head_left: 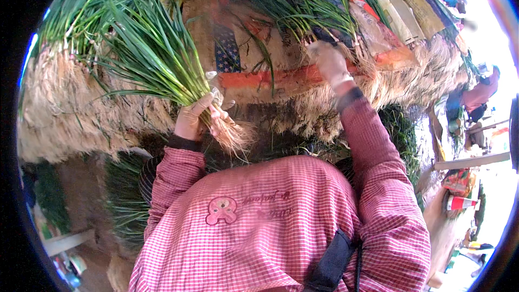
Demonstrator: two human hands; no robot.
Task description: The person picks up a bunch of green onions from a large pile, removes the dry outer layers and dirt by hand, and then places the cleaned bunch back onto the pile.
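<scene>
left hand (192,117) clasps a green-onion bunch (172,71); right hand (328,62), its grip unclear, is at loose onions (300,13) on printed sacking (290,47).

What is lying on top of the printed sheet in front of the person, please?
Rooted green stalks lie on the printed sheet by the right hand; a stray leaf lies to their left. The sheet's surface beneath the stalks is hidden.
</scene>
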